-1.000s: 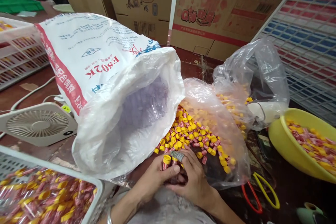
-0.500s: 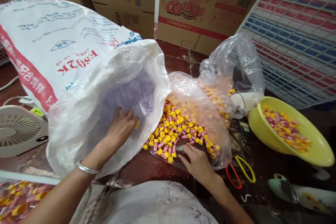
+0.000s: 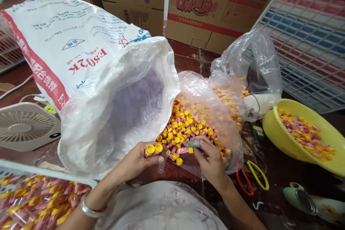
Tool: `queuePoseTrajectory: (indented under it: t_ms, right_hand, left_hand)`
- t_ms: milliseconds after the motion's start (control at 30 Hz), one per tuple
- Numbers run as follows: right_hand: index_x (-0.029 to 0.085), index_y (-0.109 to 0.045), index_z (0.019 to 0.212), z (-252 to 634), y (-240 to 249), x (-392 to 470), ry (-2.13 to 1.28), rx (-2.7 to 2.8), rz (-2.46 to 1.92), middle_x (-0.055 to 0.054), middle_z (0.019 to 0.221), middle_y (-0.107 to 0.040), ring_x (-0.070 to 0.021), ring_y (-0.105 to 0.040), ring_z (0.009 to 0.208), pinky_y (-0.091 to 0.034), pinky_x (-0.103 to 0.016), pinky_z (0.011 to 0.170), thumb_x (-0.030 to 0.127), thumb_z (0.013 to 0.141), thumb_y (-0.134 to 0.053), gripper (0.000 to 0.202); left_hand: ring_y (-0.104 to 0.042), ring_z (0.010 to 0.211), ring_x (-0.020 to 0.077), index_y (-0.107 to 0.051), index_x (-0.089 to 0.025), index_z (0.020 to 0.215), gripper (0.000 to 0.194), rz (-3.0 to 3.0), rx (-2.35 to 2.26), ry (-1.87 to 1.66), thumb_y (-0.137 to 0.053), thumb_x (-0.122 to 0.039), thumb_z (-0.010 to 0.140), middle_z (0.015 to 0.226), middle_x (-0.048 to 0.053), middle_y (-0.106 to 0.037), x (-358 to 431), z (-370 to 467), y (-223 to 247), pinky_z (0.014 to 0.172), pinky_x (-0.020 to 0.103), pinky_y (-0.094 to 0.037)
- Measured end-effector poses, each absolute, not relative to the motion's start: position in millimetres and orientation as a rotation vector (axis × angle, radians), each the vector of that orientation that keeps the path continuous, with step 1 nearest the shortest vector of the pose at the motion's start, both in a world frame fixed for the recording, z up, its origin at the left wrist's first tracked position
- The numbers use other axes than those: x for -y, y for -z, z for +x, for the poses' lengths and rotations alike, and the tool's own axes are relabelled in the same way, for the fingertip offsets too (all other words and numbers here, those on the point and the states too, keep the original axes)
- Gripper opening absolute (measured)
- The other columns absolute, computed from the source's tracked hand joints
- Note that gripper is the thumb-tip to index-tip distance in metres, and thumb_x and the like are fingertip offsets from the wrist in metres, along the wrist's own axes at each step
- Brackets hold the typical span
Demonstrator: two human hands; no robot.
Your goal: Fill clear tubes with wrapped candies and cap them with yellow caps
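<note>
My left hand (image 3: 140,160) is closed around two small pieces with round yellow caps (image 3: 154,148) facing up. A clear plastic piece (image 3: 161,165) juts out below its thumb. My right hand (image 3: 211,160) pinches a small pink-and-white printed tube (image 3: 183,150) with a yellow end, lying sideways between thumb and index finger. That fingertip wears a grey wrap (image 3: 192,143). Just behind lies a heap of the same yellow-capped tubes (image 3: 185,124), spilling from a clear plastic bag (image 3: 215,111). To the left, a big white sack (image 3: 172,79) gapes open, with clear plastic pieces (image 3: 137,97) inside.
A yellow basin (image 3: 269,129) of similar pieces stands at right, near red-and-yellow-handled scissors (image 3: 256,178) and a green flask (image 3: 299,197). At left are a fan (image 3: 27,125) and a white basket (image 3: 54,172) of filled pieces. Cardboard boxes (image 3: 199,7) and a white wire rack (image 3: 304,43) stand behind.
My left hand has come out of the sack toward me and now holds capped pieces upright. My right hand has lifted a printed tube from the heap's edge. The view has shifted slightly left.
</note>
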State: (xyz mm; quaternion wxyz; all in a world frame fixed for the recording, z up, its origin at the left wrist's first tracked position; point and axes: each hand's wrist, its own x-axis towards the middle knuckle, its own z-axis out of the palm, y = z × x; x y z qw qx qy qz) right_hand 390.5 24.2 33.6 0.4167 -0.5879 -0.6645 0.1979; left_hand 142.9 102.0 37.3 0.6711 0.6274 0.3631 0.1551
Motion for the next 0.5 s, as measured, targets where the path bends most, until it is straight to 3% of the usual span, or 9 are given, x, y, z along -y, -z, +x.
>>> queuePoseTrajectory:
  t_ms: [133,300,400,500]
  right_hand:
    - [0.021,-0.06,0.081,378.6,-52.3,-33.1,-0.734,1.854,-1.376,-0.004,0.092,-0.061,-0.017,-0.06,0.084,-0.049,-0.027,0.075,0.015,0.097,-0.049,0.021]
    - [0.021,-0.057,0.075,373.3,-48.1,-32.7,-0.9,1.883,-1.393,0.0,0.075,-0.06,-0.0153,-0.058,0.071,-0.048,-0.026,0.067,0.026,0.1,-0.051,0.026]
    - [0.02,-0.062,0.09,370.5,-40.9,-25.2,-0.961,1.832,-1.413,-0.001,0.083,-0.064,-0.0172,-0.062,0.076,-0.052,-0.028,0.071,0.041,0.094,-0.063,0.022]
    - [0.019,-0.058,0.119,362.1,-30.5,-17.8,-0.8,1.935,-1.356,-0.01,0.113,-0.065,-0.0273,-0.062,0.108,-0.054,-0.04,0.093,0.047,0.075,-0.082,0.057]
  left_hand:
    - [-0.037,0.06,0.0103,-0.056,-0.017,0.07,0.036,1.203,-0.647,-0.286,-0.072,-0.047,0.082,0.064,-0.005,-0.046,-86.1,157.6,-31.7,0.056,0.023,-0.03]
    - [-0.056,0.07,0.0146,-0.068,-0.015,0.085,0.033,0.879,-0.634,-0.33,-0.08,-0.045,0.076,0.078,0.002,-0.064,-75.4,165.0,-19.4,0.068,0.026,-0.046]
    - [-0.063,0.072,0.0172,-0.071,-0.014,0.095,0.038,0.665,-0.696,-0.412,-0.084,-0.041,0.072,0.084,0.006,-0.07,-69.1,167.9,-12.3,0.072,0.03,-0.053]
    - [-0.065,0.071,0.017,-0.071,-0.014,0.1,0.039,0.546,-0.744,-0.5,-0.085,-0.036,0.072,0.086,0.007,-0.072,-65.8,172.9,-9.9,0.073,0.031,-0.055]
